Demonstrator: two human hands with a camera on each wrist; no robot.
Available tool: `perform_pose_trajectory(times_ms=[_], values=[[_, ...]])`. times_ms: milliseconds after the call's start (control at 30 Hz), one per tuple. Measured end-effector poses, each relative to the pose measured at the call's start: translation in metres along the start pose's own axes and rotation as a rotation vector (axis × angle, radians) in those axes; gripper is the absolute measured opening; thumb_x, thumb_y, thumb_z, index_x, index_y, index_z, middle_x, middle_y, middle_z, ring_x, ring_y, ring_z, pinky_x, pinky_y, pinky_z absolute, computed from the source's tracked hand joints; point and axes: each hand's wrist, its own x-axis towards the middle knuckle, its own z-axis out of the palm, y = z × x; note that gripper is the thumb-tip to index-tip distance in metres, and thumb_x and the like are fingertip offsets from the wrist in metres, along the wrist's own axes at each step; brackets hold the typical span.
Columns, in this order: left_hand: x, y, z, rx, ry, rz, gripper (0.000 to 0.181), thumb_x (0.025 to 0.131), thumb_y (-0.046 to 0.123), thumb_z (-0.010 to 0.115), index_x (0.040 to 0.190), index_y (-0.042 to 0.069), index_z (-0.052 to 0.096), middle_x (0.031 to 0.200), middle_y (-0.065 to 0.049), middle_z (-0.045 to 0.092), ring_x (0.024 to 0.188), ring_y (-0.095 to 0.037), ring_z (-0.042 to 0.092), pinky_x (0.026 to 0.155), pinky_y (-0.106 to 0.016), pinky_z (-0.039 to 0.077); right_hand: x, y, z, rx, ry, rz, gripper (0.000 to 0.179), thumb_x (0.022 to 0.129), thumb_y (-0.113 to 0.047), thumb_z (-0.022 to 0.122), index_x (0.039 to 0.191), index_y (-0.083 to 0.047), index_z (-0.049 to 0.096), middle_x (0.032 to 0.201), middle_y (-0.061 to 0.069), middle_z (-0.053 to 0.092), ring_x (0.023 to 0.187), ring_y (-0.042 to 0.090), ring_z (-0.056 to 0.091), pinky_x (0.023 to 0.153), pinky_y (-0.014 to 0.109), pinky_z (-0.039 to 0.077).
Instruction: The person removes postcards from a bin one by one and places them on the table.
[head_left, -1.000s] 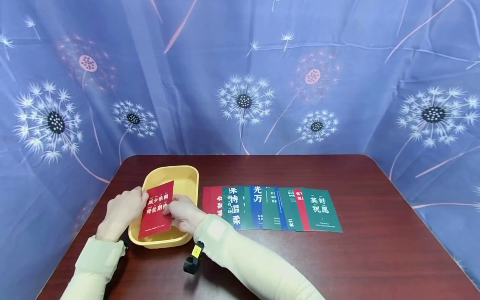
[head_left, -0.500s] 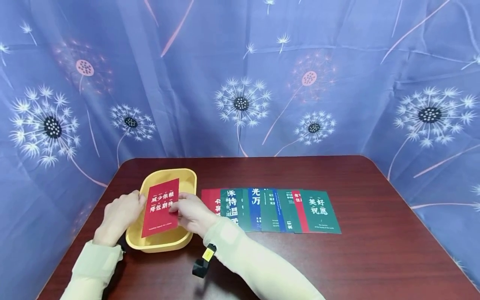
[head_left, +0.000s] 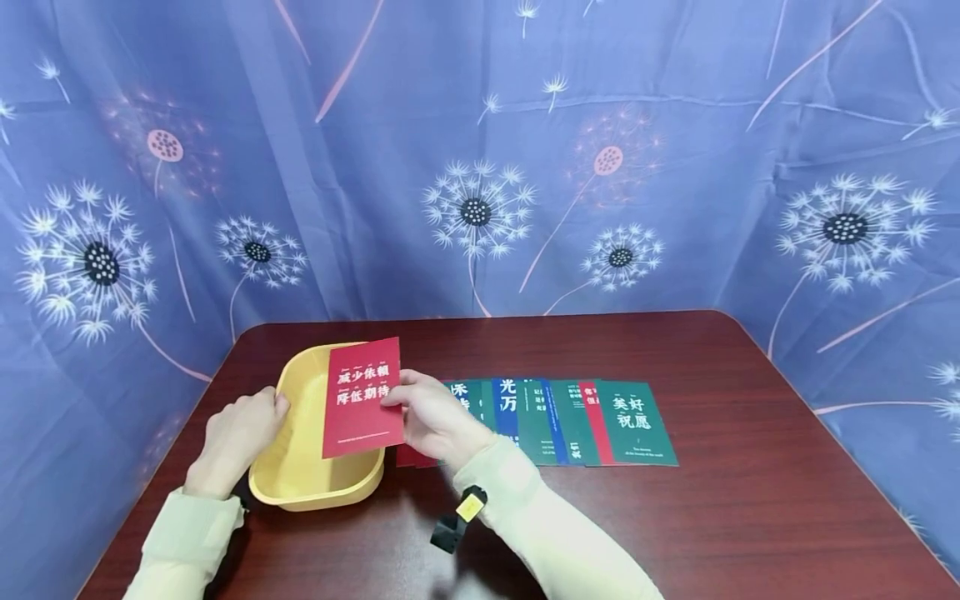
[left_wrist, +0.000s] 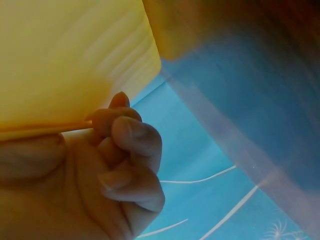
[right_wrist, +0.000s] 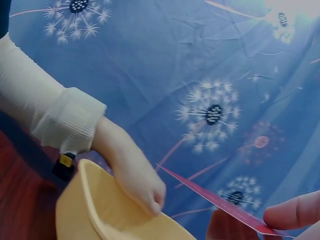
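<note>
My right hand (head_left: 438, 414) pinches a red card (head_left: 362, 398) with white printed characters by its right edge, thumb on the printed face. The card is held up and overlaps the right side of a yellow plastic basin (head_left: 300, 467) in the head view. Seen from the right wrist, the card (right_wrist: 220, 200) appears nearly edge-on between thumb and fingers. My left hand (head_left: 238, 437) grips the basin's left rim, its fingers curled at the edge in the left wrist view, where the yellow wall (left_wrist: 75, 65) fills the upper left. No other card shows in the visible part of the basin.
A row of overlapping cards lies right of the basin, with a green card (head_left: 641, 423) fully showing at its right end; my right hand and sleeve hide its left part. The dark red wooden table (head_left: 750, 517) meets a blue dandelion-print curtain (head_left: 390, 208) behind.
My right hand has lifted the red card up and to the right, from inside the basin to over its right rim. The left hand stays at the basin's left rim.
</note>
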Motion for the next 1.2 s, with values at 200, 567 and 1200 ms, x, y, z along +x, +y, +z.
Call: perform_pose_trajectory(times_ms=[200, 567, 1200], values=[[0.0, -0.002, 0.001, 0.003, 0.006, 0.018, 0.037, 0.101, 0.024, 0.034, 0.08, 0.001, 0.054, 0.071, -0.025, 0.056, 0.062, -0.046, 0.057, 0.048, -0.055, 0.04, -0.013, -0.02, -0.022, 0.055, -0.026, -0.024, 0.039, 0.089, 0.005, 0.052, 0.126, -0.003, 0.047, 0.124, 0.016, 0.054, 0.114, 0.028, 0.056, 0.092, 0.045, 0.048], [0.0, -0.001, 0.0, 0.006, 0.012, 0.023, 0.037, 0.1, 0.024, 0.035, 0.079, 0.001, 0.053, 0.07, -0.024, 0.056, 0.062, -0.045, 0.057, 0.049, -0.054, 0.04, -0.034, -0.06, -0.068, 0.039, 0.027, -0.062, 0.04, 0.092, 0.004, 0.046, 0.131, -0.007, 0.041, 0.132, 0.014, 0.046, 0.119, 0.026, 0.05, 0.088, 0.038, 0.051], [-0.001, -0.001, 0.001, -0.004, 0.008, 0.022, 0.038, 0.102, 0.024, 0.033, 0.076, 0.003, 0.052, 0.068, -0.023, 0.056, 0.061, -0.044, 0.057, 0.048, -0.054, 0.041, -0.072, -0.107, -0.152, -0.053, 0.141, -0.101, 0.036, 0.098, -0.001, 0.044, 0.132, -0.008, 0.037, 0.122, 0.01, 0.05, 0.104, 0.019, 0.061, 0.083, 0.036, 0.053]])
